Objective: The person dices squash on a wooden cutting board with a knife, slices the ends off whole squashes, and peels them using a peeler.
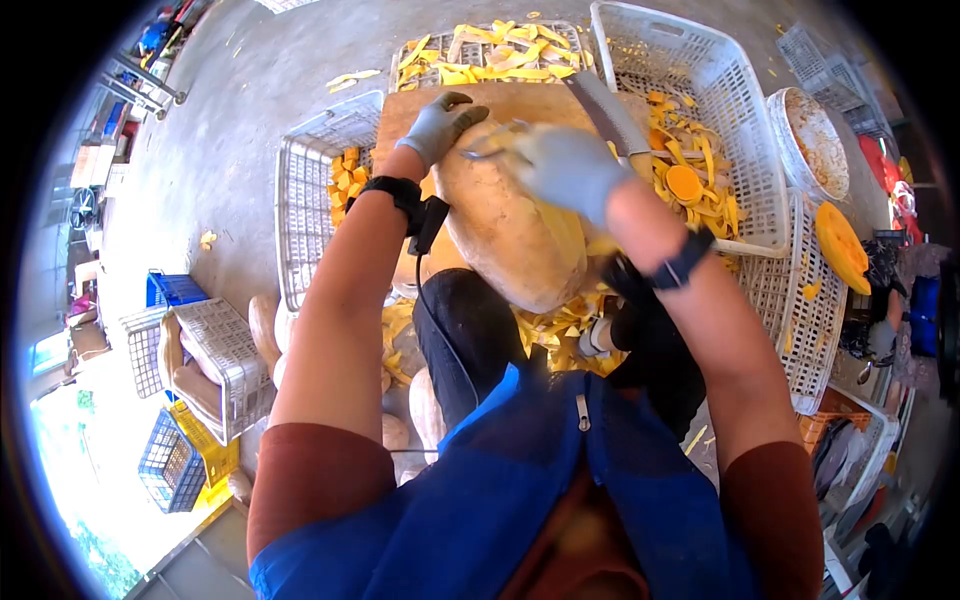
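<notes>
A large tan pumpkin (515, 225) lies lengthwise over a wooden board (400, 110), its near end close to my knees. My left hand (440, 128), in a grey glove, is closed over the pumpkin's far end. My right hand (570, 172), also gloved and smeared by motion, is closed on a peeler (484, 148) against the upper part of the pumpkin. Patches of its skin look paler and yellower on the right side. Just beyond my right hand, a broad-bladed knife (608, 112) rests at the board's right edge.
On the left, a white crate (297, 215) contains orange pumpkin cubes (347, 178). Another white crate (745, 110) holds peels and a round cut piece (684, 183). More peels cover a crate (410, 52) at the back. A white bucket (790, 150) and a pumpkin half (842, 246) are at right.
</notes>
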A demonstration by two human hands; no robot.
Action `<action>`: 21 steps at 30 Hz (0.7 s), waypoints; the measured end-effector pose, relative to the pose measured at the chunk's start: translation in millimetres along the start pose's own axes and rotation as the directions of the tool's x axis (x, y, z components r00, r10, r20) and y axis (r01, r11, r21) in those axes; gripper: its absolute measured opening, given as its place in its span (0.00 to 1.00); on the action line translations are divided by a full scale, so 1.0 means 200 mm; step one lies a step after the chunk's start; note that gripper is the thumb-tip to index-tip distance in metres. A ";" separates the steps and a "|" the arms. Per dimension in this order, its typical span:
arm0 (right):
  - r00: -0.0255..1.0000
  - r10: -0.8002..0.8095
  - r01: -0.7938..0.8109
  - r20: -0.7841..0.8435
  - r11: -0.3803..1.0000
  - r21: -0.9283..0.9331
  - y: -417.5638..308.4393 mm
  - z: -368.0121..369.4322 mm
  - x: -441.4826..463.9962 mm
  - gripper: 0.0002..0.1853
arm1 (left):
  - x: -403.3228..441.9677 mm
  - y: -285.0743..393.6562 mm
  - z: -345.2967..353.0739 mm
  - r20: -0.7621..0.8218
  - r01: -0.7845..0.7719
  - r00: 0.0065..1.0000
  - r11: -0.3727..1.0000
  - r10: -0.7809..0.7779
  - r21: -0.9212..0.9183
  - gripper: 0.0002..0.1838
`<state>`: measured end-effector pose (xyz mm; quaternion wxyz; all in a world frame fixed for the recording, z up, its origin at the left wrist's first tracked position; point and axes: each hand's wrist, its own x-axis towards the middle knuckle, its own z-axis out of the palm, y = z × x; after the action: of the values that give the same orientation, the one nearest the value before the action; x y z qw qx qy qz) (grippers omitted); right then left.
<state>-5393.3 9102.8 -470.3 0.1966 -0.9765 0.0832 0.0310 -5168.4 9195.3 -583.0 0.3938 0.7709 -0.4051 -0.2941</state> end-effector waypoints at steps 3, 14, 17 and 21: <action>0.998 -0.026 0.031 0.062 0.996 -0.081 0.00 0.08 0.08 0.16 | -0.06 0.14 0.04 0.010 0.184 0.982 0.955 -0.187 -0.233 0.24; 0.971 0.137 -0.111 -0.197 0.984 0.140 -0.16 0.31 -1.02 0.23 | -0.02 0.08 0.03 -0.072 0.170 0.982 0.984 -0.173 -0.048 0.28; 0.989 0.084 -0.070 -0.123 0.991 0.111 -0.16 0.19 -0.97 0.23 | -0.03 0.05 0.04 -0.099 0.178 0.977 0.980 -0.187 -0.088 0.27; 0.984 0.034 -0.022 -0.173 0.997 0.072 -0.14 0.28 -0.91 0.22 | -0.04 0.09 0.04 -0.083 0.188 0.974 0.957 -0.210 -0.222 0.25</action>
<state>-5570.0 9177.2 -494.1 0.2220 -0.9667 0.1148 -0.0547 -5185.4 9191.9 -571.1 0.4632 0.7757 -0.2702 -0.3328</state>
